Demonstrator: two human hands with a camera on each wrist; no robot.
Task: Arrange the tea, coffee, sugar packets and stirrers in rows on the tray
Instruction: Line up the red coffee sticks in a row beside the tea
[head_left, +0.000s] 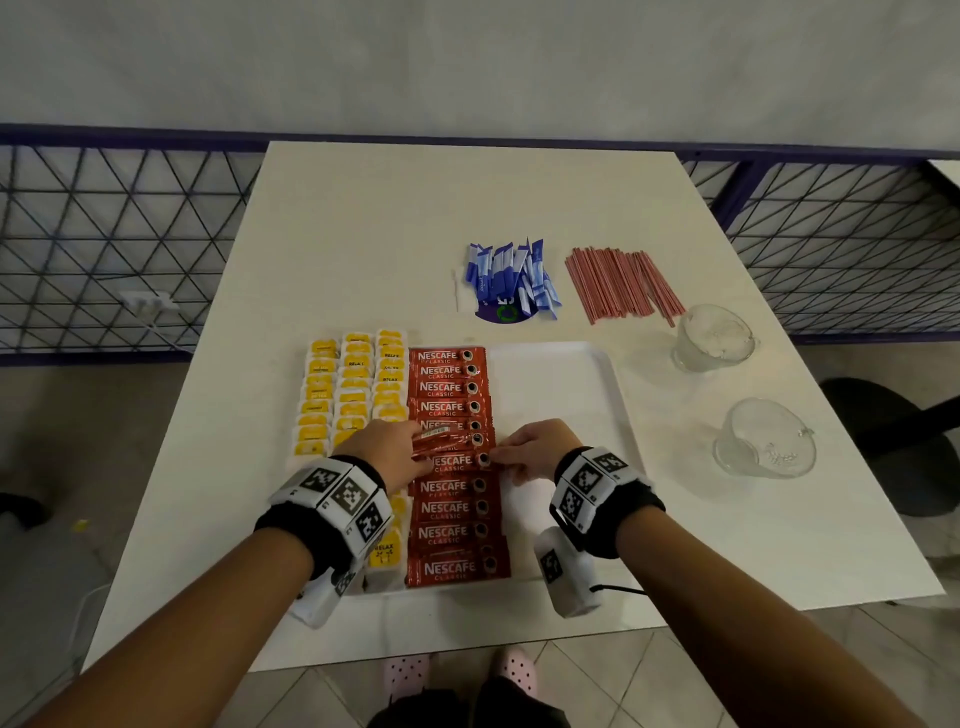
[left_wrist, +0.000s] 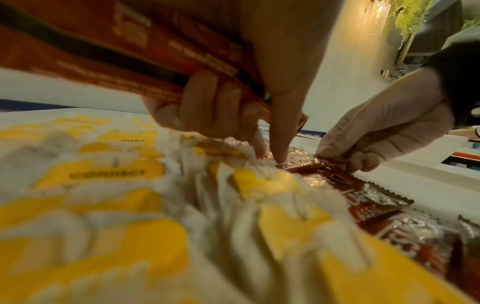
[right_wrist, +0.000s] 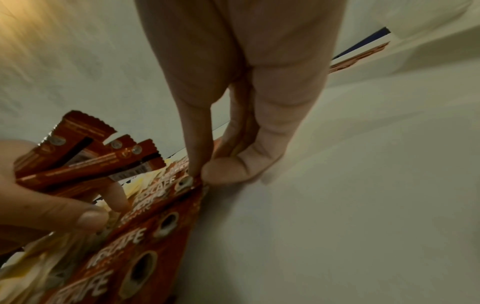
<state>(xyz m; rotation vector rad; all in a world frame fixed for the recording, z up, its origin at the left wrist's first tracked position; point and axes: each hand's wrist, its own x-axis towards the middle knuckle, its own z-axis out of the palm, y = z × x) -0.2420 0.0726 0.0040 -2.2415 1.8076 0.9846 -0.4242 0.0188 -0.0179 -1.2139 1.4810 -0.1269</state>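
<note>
1. Pinching at the right end of one coffee sachet (right_wrist: 179, 185), the right hand's (head_left: 535, 449) thumb (right_wrist: 228, 170) and index fingertip (right_wrist: 194, 164) are seen closed on the serrated edge only in the right wrist view; from the head camera the pinch is hidden under the knuckles.
2. A loose bundle of spare coffee sachets (right_wrist: 85, 156) is gripped in the left hand (head_left: 387, 454), fingers curled round it. The left wrist view shows what the head view does not: the left index finger (left_wrist: 281, 133) is extended straight down from that grip, its tip pressed on the sachet column near its left edge.
3. The pinched sachet is held between the two hands, left fingertip at one side, right pinch at the other, about midway down the column.
4. The coffee column (head_left: 452, 467) is laid on the white tray (head_left: 566, 379), sachets crosswise, overlapping, logos up.
5. Yellow tea bags (head_left: 353, 384) are set in rows just left of the coffee, touching it. The tray's right part lies bare beside the right hand.
6. Seen from the head camera alone: blue sugar packets (head_left: 511, 275) in a heap and red stirrers (head_left: 621, 283) in a fanned bunch, both on the white table (head_left: 363, 234) beyond the tray, well apart from the hands.
7. Two glass cups (head_left: 714, 338) are noted on the table to the right of the tray.
</note>
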